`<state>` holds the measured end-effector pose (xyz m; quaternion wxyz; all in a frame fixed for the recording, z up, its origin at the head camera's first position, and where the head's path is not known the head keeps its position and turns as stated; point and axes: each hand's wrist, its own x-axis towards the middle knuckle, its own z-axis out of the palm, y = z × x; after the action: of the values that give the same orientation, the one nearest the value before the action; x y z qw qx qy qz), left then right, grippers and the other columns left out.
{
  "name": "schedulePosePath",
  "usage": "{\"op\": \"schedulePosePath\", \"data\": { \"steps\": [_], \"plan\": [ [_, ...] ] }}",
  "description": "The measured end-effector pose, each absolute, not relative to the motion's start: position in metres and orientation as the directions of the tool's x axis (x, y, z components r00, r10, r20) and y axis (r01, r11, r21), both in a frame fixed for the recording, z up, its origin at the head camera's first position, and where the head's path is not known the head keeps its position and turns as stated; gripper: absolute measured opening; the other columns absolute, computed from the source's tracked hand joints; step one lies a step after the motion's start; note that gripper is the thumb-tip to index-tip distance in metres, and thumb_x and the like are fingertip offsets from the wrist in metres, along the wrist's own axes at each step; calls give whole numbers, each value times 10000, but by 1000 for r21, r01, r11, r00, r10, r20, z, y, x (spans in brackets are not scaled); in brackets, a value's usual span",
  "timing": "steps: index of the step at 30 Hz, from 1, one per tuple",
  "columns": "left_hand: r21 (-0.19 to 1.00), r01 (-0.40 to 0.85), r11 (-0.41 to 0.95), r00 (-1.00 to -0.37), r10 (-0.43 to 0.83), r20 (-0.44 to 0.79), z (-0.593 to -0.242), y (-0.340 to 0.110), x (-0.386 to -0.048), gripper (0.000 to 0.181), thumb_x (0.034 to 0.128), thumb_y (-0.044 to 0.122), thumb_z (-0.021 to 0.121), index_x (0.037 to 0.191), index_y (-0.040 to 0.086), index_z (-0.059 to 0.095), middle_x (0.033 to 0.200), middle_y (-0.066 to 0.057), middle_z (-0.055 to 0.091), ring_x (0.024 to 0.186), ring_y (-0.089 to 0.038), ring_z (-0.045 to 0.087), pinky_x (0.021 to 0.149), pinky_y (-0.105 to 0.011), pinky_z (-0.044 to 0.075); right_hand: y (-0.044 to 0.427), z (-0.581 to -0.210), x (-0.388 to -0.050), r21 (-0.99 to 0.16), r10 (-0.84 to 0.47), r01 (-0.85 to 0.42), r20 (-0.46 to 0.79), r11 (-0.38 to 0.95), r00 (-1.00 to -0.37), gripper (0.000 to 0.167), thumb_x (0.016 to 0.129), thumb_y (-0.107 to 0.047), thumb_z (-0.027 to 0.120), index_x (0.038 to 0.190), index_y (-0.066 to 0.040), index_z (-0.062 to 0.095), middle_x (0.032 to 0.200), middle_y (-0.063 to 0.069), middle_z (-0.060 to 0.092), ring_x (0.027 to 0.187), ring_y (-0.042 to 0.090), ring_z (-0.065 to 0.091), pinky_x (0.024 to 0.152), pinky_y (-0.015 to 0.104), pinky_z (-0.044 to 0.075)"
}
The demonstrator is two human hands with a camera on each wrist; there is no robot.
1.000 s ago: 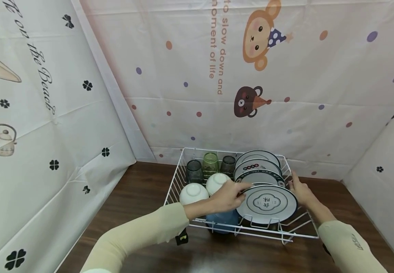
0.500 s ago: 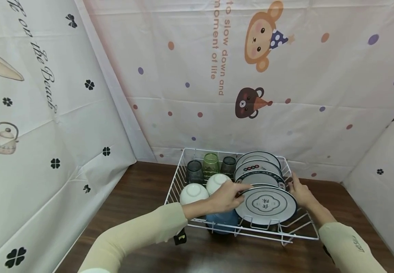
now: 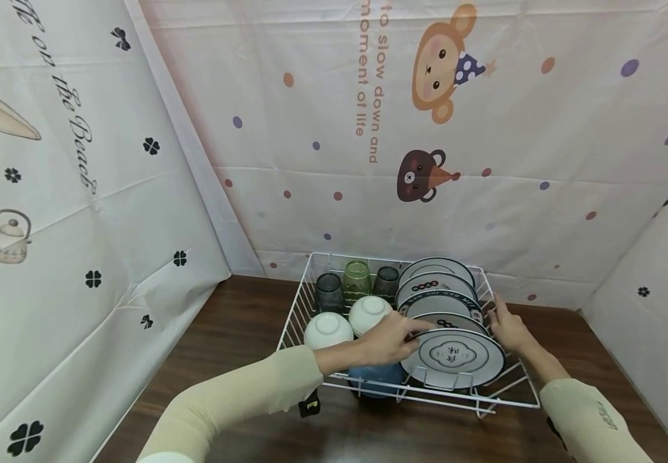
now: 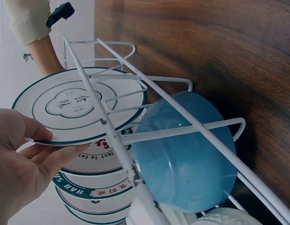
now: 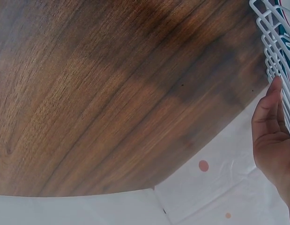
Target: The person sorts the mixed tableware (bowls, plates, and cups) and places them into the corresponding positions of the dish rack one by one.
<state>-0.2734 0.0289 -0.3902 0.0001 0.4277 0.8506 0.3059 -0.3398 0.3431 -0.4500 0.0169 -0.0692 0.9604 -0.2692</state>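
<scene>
In the head view, my left hand [image 3: 389,339] pinches the left edge of the front plate [image 3: 452,357], white with a dark rim and printed characters. The left wrist view shows its thumb on the printed face of this plate [image 4: 79,105] and its fingers behind. The plate leans forward at the front of a white wire dish rack [image 3: 426,390]. Several more plates [image 3: 436,283] stand in a row behind it. My right hand [image 3: 510,329] holds the rack's right side; in the right wrist view this hand [image 5: 271,136] lies against the wire wall, some fingers hidden.
Left in the rack are two upturned white bowls [image 3: 328,330], a blue bowl [image 3: 377,379], two dark glasses [image 3: 330,292] and a green glass [image 3: 357,278]. The rack sits on a dark wooden table [image 3: 241,411], with printed cloth walls [image 3: 287,141] behind and beside.
The front plate has tipped forward and down towards me, opening a gap that shows a red-marked plate behind it. My left hand moved slightly right with it; my right hand stayed put.
</scene>
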Motion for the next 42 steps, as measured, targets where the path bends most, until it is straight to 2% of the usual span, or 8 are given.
{"op": "schedulePosePath", "data": {
  "steps": [4, 7, 11, 15, 21, 31, 39, 42],
  "plan": [
    [514, 726, 457, -638, 727, 254, -395, 29, -274, 434, 965, -51, 569, 1379, 56, 639, 571, 33, 458, 384, 21, 223, 447, -112, 236, 342, -448, -338, -554, -142, -103, -27, 826, -989, 579, 1096, -141, 219, 1564, 118, -2, 958, 384, 587, 658, 277, 599, 594, 410, 488],
    [518, 724, 456, -637, 730, 248, -395, 29, -274, 437, 965, -56, 567, 1383, 51, 636, 545, 36, 420, 383, 25, 216, 444, -111, 229, 341, -446, -337, -552, -140, -108, -16, 827, -990, 566, 1096, -132, 223, 1552, 136, 21, 1082, 458, 558, 716, 302, 633, 622, 425, 516],
    [522, 722, 454, -635, 735, 239, -395, 29, -274, 443, 965, -60, 562, 1387, 55, 633, 527, 67, 365, 384, 26, 212, 445, -111, 226, 341, -446, -338, -547, -127, -98, -16, 831, -992, 557, 1096, -131, 221, 1549, 135, 35, 1127, 473, 533, 759, 344, 639, 643, 453, 523],
    [523, 719, 458, -635, 739, 226, -396, 30, -275, 448, 965, -59, 561, 1386, 73, 638, 507, 75, 331, 379, 21, 211, 443, -112, 228, 341, -447, -338, -555, -123, -92, -18, 826, -992, 560, 1094, -127, 225, 1555, 125, 31, 1049, 423, 560, 724, 311, 622, 618, 424, 509],
    [521, 734, 435, -613, 755, 234, -395, 31, -277, 447, 948, -79, 566, 1364, 61, 652, 545, 66, 395, 388, 39, 244, 447, -108, 241, 341, -448, -336, -567, -125, -102, -1, 818, -992, 561, 1097, -131, 233, 1558, 125, 41, 916, 326, 591, 671, 257, 609, 589, 385, 487],
    [530, 720, 449, -627, 748, 218, -401, 35, -277, 449, 936, -69, 577, 1351, 81, 662, 500, 79, 342, 384, 30, 217, 428, -108, 217, 341, -449, -337, -552, -127, -119, 24, 825, -992, 556, 1086, -110, 257, 1549, 135, 71, 909, 298, 611, 728, 308, 644, 683, 506, 522],
    [504, 727, 467, -627, 750, 211, -404, 37, -278, 481, 917, -70, 580, 1363, 92, 656, 492, 90, 314, 382, 29, 212, 428, -100, 212, 341, -452, -336, -589, -121, -114, 27, 800, -992, 546, 1091, -106, 258, 1559, 108, 74, 906, 278, 596, 663, 254, 637, 585, 400, 520],
    [497, 725, 477, -634, 744, 211, -406, 38, -278, 472, 912, -65, 583, 1347, 94, 670, 513, 82, 363, 396, 36, 219, 436, -101, 225, 341, -452, -335, -590, -116, -114, 35, 799, -993, 538, 1095, -109, 261, 1557, 104, 88, 898, 261, 601, 658, 229, 622, 574, 374, 505]
  ]
}}
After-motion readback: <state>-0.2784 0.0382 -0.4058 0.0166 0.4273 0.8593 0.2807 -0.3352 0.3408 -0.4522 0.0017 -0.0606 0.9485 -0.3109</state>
